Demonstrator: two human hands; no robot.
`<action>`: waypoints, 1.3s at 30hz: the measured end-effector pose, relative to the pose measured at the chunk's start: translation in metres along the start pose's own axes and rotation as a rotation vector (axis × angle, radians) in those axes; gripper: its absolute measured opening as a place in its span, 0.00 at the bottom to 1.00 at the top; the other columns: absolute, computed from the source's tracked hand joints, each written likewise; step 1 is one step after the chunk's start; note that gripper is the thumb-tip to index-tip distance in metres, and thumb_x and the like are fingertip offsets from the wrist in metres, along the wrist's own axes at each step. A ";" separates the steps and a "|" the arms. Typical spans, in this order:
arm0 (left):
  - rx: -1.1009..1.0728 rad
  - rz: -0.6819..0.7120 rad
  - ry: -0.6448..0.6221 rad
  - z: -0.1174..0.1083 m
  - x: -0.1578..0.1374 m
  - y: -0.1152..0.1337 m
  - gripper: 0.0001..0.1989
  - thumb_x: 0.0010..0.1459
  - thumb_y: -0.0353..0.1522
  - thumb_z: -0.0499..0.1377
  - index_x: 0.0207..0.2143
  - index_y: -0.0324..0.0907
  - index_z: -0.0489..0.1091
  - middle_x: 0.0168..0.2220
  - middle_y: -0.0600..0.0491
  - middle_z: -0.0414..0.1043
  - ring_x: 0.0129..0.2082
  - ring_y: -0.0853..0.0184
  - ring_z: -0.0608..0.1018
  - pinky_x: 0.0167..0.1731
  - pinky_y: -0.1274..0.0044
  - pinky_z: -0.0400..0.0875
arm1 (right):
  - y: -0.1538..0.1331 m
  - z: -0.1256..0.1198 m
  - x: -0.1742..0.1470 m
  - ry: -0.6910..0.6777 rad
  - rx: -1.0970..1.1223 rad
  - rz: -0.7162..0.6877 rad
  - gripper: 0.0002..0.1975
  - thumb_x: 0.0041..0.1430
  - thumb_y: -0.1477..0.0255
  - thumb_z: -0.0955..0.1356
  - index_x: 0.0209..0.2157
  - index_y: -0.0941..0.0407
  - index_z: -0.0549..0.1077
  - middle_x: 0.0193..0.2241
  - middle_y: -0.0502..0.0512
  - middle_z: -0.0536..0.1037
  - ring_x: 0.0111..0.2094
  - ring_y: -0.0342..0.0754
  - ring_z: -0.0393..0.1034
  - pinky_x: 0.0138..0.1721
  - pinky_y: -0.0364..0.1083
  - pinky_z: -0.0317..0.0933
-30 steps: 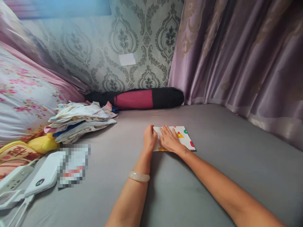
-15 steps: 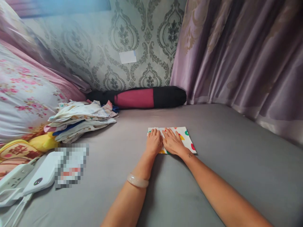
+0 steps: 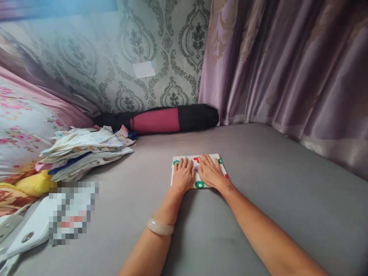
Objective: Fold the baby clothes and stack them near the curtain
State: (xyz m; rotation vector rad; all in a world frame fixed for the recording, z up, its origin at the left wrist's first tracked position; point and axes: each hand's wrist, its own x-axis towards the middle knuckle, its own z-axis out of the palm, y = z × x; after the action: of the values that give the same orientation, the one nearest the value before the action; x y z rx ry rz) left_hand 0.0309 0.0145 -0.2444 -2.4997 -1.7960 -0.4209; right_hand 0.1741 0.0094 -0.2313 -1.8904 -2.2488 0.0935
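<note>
A person's left hand [image 3: 183, 175] and right hand [image 3: 211, 173] are lying palm-down on a folded, printed cloth [image 3: 197, 179], which is sitting on a grey sheet [image 3: 267, 172] at the person's 12 o'clock. The cloth is resting directly beneath the fingers, so neither hand is standing nearer: the left is covering the 9 o'clock half, the right the 3 o'clock half, with a strip of print showing between them. From here, its longer side is apparently running from 9 to 3.

Fingers on both hands are pointing roughly toward 12, outstretched and slightly apart, clamping nothing; the left thumb is hard to make out. The right fingertips are almost meeting the far edge, the left ones are stopping just inside it, and both wrists are crossing the near edge at 6. Narrow margins are showing beyond the hands at 9 and 3.

Room for moving is looking widest toward 3 and 4 o'clock, where sheet is stretching to a purple curtain [image 3: 258, 73]. A bolster [image 3: 156, 119] is bounding the far side toward 12, well apart. Clothes [image 3: 86, 143] are piling up at 10, and a white device [image 3: 34, 228] is lying at 8.
</note>
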 end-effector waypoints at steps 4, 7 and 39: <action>0.018 -0.007 -0.039 0.003 0.000 -0.001 0.25 0.67 0.41 0.39 0.60 0.42 0.59 0.64 0.45 0.56 0.65 0.54 0.56 0.62 0.59 0.51 | 0.001 0.003 0.001 -0.004 0.004 0.002 0.27 0.66 0.67 0.52 0.64 0.59 0.56 0.66 0.59 0.53 0.66 0.54 0.41 0.63 0.62 0.34; 0.021 -0.008 -0.043 0.003 0.001 -0.001 0.25 0.67 0.41 0.39 0.61 0.42 0.59 0.64 0.45 0.55 0.65 0.53 0.56 0.61 0.58 0.51 | 0.001 0.005 0.002 -0.006 0.014 0.009 0.27 0.66 0.67 0.52 0.64 0.58 0.56 0.66 0.58 0.52 0.66 0.54 0.41 0.63 0.62 0.34; -0.018 -0.180 -0.102 -0.008 0.001 -0.017 0.27 0.66 0.42 0.38 0.61 0.39 0.55 0.66 0.41 0.50 0.66 0.56 0.53 0.62 0.59 0.49 | 0.030 0.003 -0.005 0.067 -0.030 0.226 0.29 0.67 0.64 0.50 0.64 0.62 0.54 0.65 0.64 0.53 0.65 0.56 0.44 0.62 0.62 0.37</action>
State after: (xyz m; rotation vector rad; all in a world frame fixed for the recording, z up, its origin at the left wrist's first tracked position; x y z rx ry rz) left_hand 0.0132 0.0196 -0.2383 -2.4220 -2.0738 -0.3226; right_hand 0.2033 0.0102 -0.2403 -2.1240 -1.9974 0.0289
